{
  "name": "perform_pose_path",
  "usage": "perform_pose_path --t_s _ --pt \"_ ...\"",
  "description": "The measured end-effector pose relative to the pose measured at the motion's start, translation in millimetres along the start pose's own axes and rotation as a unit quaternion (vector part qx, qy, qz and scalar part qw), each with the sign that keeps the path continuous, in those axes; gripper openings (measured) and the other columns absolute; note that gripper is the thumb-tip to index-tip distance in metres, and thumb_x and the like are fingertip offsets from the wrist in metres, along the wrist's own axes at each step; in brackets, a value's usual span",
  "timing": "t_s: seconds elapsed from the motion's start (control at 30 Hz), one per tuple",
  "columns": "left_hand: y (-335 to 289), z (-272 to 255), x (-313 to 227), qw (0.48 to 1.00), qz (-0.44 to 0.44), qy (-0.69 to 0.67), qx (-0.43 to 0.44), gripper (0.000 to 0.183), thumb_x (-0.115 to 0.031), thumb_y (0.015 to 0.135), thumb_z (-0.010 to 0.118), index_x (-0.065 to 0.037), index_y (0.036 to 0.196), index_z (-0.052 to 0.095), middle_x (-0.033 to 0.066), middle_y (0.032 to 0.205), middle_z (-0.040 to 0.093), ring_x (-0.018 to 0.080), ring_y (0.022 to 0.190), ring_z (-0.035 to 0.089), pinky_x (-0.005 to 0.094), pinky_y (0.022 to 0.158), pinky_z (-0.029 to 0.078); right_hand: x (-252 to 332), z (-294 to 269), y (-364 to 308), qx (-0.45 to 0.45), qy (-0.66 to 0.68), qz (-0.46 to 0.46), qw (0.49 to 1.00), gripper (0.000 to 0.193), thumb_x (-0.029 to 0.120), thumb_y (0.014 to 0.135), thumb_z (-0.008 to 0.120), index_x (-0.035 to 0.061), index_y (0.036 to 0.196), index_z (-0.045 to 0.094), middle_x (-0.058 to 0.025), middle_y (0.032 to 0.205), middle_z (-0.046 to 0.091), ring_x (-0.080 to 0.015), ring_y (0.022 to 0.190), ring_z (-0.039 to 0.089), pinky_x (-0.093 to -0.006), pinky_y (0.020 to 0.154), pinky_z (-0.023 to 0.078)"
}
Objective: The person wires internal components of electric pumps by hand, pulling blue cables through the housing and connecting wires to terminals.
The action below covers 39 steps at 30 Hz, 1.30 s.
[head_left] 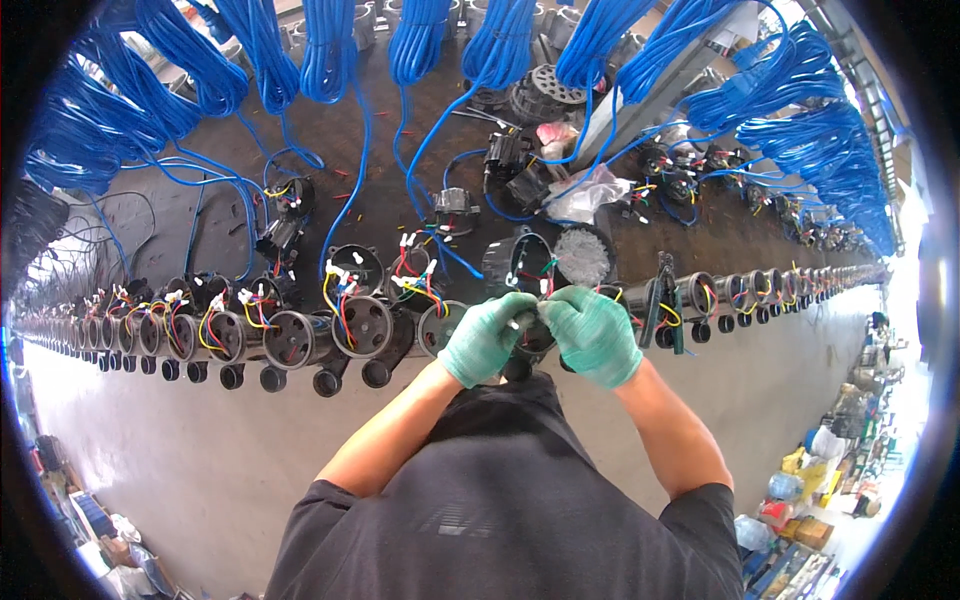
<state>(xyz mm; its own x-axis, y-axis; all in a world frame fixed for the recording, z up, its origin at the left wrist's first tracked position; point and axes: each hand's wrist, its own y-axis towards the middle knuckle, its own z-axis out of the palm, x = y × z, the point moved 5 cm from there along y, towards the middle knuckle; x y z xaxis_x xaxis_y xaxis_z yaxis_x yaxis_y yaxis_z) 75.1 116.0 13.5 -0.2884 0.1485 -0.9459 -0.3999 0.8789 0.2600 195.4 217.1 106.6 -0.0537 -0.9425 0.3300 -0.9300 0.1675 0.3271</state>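
Note:
Both my hands wear green gloves and meet at the front edge of the bench, over a round dark motor housing. My left hand is closed in a pinch on thin wires of that housing, with a small white piece by its fingers. Close beside it, my right hand also pinches the wires, its fingertips almost touching the left ones. The fingers partly hide the wire ends. Just beyond lie a tub of small clear-white pieces and a black open cover. Dark-handled pliers lean to the right of my right hand.
A long row of round housings with coloured wires and white connectors lines the bench edge. Bundles of blue cable hang above the dark bench. A plastic bag and black motor parts lie farther back.

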Motion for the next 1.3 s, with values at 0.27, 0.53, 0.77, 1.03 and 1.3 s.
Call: perform_pose_path --t_s 0.27,0.53,0.77,1.03,1.3 --pt "-4.5 2.4 1.8 0.999 -0.003 0.046 -0.009 0.019 0.002 0.098 0.07 -0.003 0.116 0.07 0.0148 0.097 0.077 0.0227 0.083 0.076 0.0338 0.073 0.058 -12.7 12.4 -3.4 0.049 0.304 0.299 0.903 0.012 0.001 0.094 0.077 0.0007 0.105 0.073 -0.0109 0.092 0.075 -0.0166 0.081 0.071 -0.0342 0.074 0.056" --pt "-4.1 2.1 2.3 0.997 -0.019 0.067 -0.031 0.017 0.001 0.097 0.073 -0.004 0.112 0.068 0.0145 0.096 0.077 0.0287 0.085 0.078 0.0351 0.073 0.059 -162.7 -1.6 47.7 0.221 -0.013 0.223 0.949 0.023 0.016 0.09 0.073 0.0049 0.11 0.078 -0.0192 0.107 0.078 -0.0378 0.098 0.076 -0.0453 0.09 0.059" --pt "-0.7 1.9 2.3 0.998 -0.029 0.051 -0.03 0.017 0.001 0.097 0.074 -0.004 0.112 0.068 0.0144 0.098 0.079 0.0285 0.088 0.079 0.0354 0.075 0.06 -317.2 176.6 -34.9 0.605 -0.242 0.126 0.748 0.027 0.023 0.082 0.076 0.0081 0.102 0.085 -0.019 0.108 0.079 -0.0369 0.103 0.076 -0.0428 0.089 0.059" --pt "-4.4 -3.4 0.7 0.997 -0.027 0.065 -0.038 0.02 0.001 0.096 0.074 -0.004 0.114 0.068 0.0153 0.099 0.079 0.0294 0.089 0.079 0.036 0.076 0.06 -251.3 135.1 13.6 0.526 -0.241 0.174 0.797 0.027 0.012 0.081 0.077 0.0067 0.107 0.083 -0.0228 0.114 0.078 -0.0376 0.107 0.076 -0.0441 0.089 0.061" --pt "-0.3 -0.7 -0.9 0.998 -0.03 0.05 -0.036 0.018 -0.001 0.099 0.072 -0.005 0.116 0.067 0.0144 0.097 0.079 0.0287 0.087 0.079 0.0349 0.073 0.06 -161.6 7.6 35.7 0.144 0.079 0.23 0.959 0.015 0.008 0.095 0.066 0.0025 0.107 0.075 -0.0223 0.093 0.076 -0.0335 0.084 0.076 -0.0411 0.079 0.058"
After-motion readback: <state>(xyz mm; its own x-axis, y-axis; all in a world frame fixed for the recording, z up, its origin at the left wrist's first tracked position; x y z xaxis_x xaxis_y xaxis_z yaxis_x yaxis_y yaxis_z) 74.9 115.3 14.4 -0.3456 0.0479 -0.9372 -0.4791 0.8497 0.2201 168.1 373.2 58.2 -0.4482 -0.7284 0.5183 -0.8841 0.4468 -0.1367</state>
